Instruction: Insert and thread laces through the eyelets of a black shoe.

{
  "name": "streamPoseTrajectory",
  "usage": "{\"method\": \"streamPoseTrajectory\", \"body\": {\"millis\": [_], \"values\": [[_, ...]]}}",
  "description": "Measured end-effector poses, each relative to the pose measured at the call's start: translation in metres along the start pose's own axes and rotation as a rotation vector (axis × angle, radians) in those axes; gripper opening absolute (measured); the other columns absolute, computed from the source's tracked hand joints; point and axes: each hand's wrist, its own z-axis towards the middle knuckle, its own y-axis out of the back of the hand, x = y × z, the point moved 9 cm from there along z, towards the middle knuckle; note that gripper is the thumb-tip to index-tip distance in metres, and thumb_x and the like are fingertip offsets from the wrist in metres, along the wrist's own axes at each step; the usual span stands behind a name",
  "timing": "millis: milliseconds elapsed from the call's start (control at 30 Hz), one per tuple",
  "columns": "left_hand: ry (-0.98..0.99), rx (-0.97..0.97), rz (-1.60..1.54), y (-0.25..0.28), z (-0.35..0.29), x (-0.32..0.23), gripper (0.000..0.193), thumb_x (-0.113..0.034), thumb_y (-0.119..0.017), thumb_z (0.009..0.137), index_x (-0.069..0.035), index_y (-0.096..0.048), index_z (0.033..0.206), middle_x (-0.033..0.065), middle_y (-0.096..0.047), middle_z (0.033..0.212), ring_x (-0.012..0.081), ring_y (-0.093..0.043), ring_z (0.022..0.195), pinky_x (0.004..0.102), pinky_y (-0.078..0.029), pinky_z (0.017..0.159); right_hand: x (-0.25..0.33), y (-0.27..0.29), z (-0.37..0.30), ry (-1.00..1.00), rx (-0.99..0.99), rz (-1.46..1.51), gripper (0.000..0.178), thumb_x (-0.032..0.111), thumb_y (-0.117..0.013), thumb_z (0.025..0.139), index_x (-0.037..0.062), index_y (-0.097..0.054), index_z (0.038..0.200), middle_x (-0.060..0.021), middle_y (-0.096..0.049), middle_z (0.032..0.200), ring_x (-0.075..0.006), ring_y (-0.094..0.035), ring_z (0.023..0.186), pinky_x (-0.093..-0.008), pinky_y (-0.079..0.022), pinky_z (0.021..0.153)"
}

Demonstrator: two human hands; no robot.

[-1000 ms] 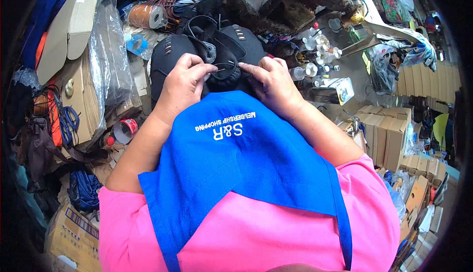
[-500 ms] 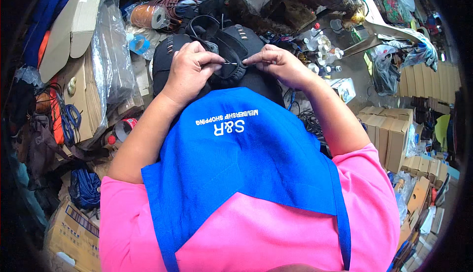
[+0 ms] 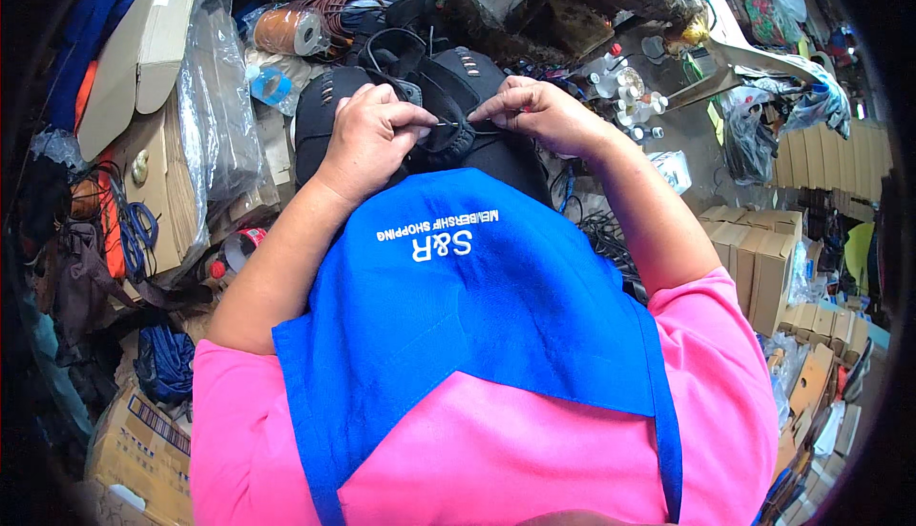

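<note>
A black strapped item (image 3: 447, 87), which looks like a sandal, rests on my dark-clad lap between my hands. Its near rim shows a ridged, stitched-looking edge. My left hand (image 3: 375, 132) is closed in a pinch on a thin, shiny needle (image 3: 447, 123), whose tip points right toward the black rim. Across from it, my right hand (image 3: 536, 116) is also pinched, with its fingertips at the right side of that rim. What lies between the right fingers is too small to make out; a thin dark line runs beside them.
A spool of orange-brown cord (image 3: 286, 32) and a blue-capped plastic bottle (image 3: 270, 85) lie beyond my left hand. Several small white bottles (image 3: 625, 87) stand at right. Cardboard sheets (image 3: 157, 40) lean at left; brown boxes (image 3: 754, 259) are stacked at right.
My right hand has shifted slightly, its fingertips settling lower against the black rim. Less of the needle shows at my left fingertips.
</note>
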Motion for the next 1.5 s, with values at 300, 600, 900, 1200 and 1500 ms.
{"method": "streamPoseTrajectory", "body": {"millis": [300,600,900,1200,1500], "values": [[-0.048,0.023,-0.012,-0.004,0.005,-0.006,0.017,-0.006,-0.071,0.068,-0.014,-0.073,0.083,0.0039,-0.053,0.069,0.0221,-0.052,0.073,0.0337,-0.043,0.067,0.000,0.000,0.002,0.064,0.009,0.018,0.029,0.009,-0.061,0.082,0.0175,-0.071,0.107,-0.0033,-0.055,0.082,-0.0157,-0.052,0.086,-0.0280,-0.042,0.083],[-0.346,0.193,0.040,-0.011,0.029,-0.028,0.017,-0.006,-0.072,0.068,-0.014,-0.071,0.082,0.0027,-0.055,0.073,0.0215,-0.054,0.077,0.0340,-0.041,0.067,-0.002,-0.004,0.006,0.050,0.066,0.143,0.028,0.007,-0.064,0.081,0.0138,-0.070,0.107,-0.0038,-0.060,0.084,-0.0141,-0.055,0.085,-0.0275,-0.044,0.081],[0.151,0.134,-0.088,-0.003,-0.007,0.006,0.028,-0.007,-0.072,0.072,-0.011,-0.072,0.099,0.0041,-0.057,0.074,0.0145,-0.053,0.071,0.0278,-0.046,0.069,-0.019,-0.015,-0.009,-0.155,-0.126,0.502,0.029,0.008,-0.069,0.082,0.0050,-0.066,0.111,0.0007,-0.067,0.090,-0.0042,-0.058,0.079,-0.0205,-0.048,0.074],[0.477,0.167,-0.406,-0.033,0.000,0.014,0.020,0.001,-0.069,0.073,-0.003,-0.065,0.092,0.0002,-0.063,0.074,0.0057,-0.055,0.073,0.0223,-0.046,0.067,-0.020,-0.019,-0.003,-0.141,-0.236,0.555,0.021,0.010,-0.071,0.080,0.0052,-0.070,0.100,-0.0006,-0.068,0.085,-0.0060,-0.058,0.074,-0.0229,-0.048,0.070],[-0.049,0.258,0.167,-0.014,0.026,-0.036,0.008,-0.011,-0.067,0.073,-0.007,-0.064,0.080,0.0108,-0.063,0.078,0.0286,-0.059,0.082,0.0393,-0.044,0.075,-0.014,-0.013,0.011,-0.079,-0.078,0.402,0.012,0.012,-0.072,0.080,0.0031,-0.064,0.082,0.0027,-0.062,0.076,-0.0046,-0.054,0.071,-0.0220,-0.044,0.068]]}}
